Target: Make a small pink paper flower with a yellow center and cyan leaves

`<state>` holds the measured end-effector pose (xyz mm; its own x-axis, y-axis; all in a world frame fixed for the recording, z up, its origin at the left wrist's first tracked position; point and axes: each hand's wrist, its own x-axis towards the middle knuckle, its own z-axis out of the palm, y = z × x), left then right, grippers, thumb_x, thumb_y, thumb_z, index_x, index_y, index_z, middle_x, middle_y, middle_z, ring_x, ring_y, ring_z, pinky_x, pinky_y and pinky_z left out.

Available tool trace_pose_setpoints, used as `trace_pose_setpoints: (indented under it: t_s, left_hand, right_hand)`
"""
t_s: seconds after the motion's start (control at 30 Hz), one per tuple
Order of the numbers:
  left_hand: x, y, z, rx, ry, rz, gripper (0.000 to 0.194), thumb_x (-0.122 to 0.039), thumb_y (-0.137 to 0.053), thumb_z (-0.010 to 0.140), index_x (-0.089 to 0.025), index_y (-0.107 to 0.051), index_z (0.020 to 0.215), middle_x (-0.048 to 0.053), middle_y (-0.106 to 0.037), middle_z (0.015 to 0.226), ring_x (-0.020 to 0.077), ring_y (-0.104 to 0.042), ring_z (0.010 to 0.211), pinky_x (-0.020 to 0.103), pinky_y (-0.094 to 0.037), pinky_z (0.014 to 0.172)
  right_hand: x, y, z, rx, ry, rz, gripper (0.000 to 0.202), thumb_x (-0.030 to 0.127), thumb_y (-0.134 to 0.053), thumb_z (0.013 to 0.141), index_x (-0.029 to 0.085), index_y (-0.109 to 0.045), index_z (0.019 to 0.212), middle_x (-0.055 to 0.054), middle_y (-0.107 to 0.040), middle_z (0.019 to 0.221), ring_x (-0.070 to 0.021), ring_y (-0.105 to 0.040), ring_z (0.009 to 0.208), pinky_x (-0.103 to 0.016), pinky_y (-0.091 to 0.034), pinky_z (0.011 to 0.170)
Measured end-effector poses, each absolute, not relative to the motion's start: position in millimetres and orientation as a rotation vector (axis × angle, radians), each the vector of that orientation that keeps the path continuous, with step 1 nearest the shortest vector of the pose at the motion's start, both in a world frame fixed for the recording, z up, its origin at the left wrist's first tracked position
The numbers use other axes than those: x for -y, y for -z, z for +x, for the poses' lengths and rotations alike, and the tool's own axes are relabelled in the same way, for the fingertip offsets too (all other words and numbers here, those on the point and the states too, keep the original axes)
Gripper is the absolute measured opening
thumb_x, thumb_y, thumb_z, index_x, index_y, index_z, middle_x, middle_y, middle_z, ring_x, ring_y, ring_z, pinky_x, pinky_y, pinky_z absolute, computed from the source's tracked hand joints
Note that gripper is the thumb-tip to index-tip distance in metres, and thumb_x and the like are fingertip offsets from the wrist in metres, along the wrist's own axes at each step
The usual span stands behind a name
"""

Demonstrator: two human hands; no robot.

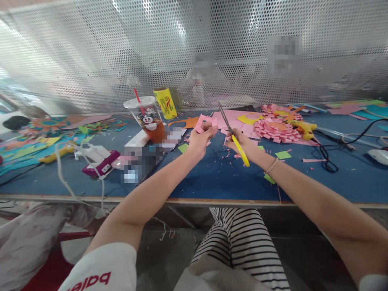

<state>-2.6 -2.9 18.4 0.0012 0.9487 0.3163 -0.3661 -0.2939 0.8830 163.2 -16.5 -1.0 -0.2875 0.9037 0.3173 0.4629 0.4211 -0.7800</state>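
Note:
My left hand is closed on a small piece of pink paper, held just above the blue tabletop. Yellow-handled scissors are in my right hand, their blades pointing up and away to the left, apart from the pink piece. Pink paper sheets lie behind both hands, and small pink scraps are scattered beneath them. Fringed pink paper flowers rest to the right of the scissors.
A clear cup of brown drink with a red straw stands left, near a yellow packet. A purple-and-white device, a yellow glue gun, black cables and a white mouse are also on the table. A perforated metal screen rises behind.

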Motion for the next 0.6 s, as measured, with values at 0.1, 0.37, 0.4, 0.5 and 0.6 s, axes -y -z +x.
trace_pose_setpoints:
  t_s: [0.1, 0.37, 0.4, 0.5, 0.6]
  left_hand:
    - [1.3, -18.0, -3.4, -0.693, -1.549, 1.171, 0.017, -0.022, -0.073, 0.06, -0.015, -0.058, 0.065, -0.002, -0.051, 0.064, 0.0056, -0.047, 0.059, 0.02, -0.04, 0.055]
    - [6.5, -17.4, -0.6, -0.689, -1.547, 1.197, 0.021, -0.026, -0.074, 0.061, -0.015, -0.057, 0.062, -0.003, -0.047, 0.061, 0.0055, -0.045, 0.057, 0.02, -0.04, 0.054]
    - [7.5, -17.2, 0.1, -0.678, -1.545, 1.202, 0.021, -0.026, -0.074, 0.06, -0.015, -0.056, 0.061, -0.003, -0.046, 0.061, 0.0053, -0.045, 0.057, 0.02, -0.04, 0.054]
    - [10.3, -16.6, 2.1, -0.68, -1.546, 1.199, 0.024, -0.025, -0.075, 0.059, -0.014, -0.054, 0.059, -0.004, -0.045, 0.061, 0.0047, -0.045, 0.058, 0.019, -0.041, 0.055]
    - [12.4, -16.5, 3.6, -0.727, -1.533, 1.201, 0.024, -0.025, -0.075, 0.059, -0.014, -0.054, 0.059, -0.004, -0.047, 0.061, 0.0044, -0.045, 0.057, 0.019, -0.041, 0.056]
  right_hand:
    - [19.7, -1.0, 161.3, 1.962, -0.717, -1.202, 0.026, 0.031, -0.053, 0.073, 0.02, -0.042, 0.092, 0.002, -0.046, 0.067, -0.0108, -0.042, 0.055, -0.024, -0.033, 0.048]
    - [26.3, -7.3, 154.3, 1.963, -0.755, -1.245, 0.025, 0.036, -0.053, 0.073, 0.019, -0.045, 0.089, 0.002, -0.048, 0.07, -0.0099, -0.042, 0.055, -0.024, -0.035, 0.051]
    - [26.8, -8.3, 153.7, 1.946, -0.775, -1.24, 0.024, 0.037, -0.053, 0.072, 0.019, -0.045, 0.088, 0.002, -0.048, 0.069, -0.01, -0.042, 0.055, -0.024, -0.035, 0.051]
    - [27.7, -10.3, 152.3, 1.928, -0.816, -1.215, 0.021, 0.034, -0.052, 0.072, 0.019, -0.045, 0.085, 0.002, -0.049, 0.067, -0.0109, -0.043, 0.056, -0.025, -0.036, 0.053]
    - [26.5, -8.9, 151.5, 1.945, -0.748, -1.194, 0.019, 0.033, -0.051, 0.072, 0.018, -0.047, 0.084, 0.001, -0.052, 0.066, -0.0122, -0.046, 0.057, -0.025, -0.037, 0.054]
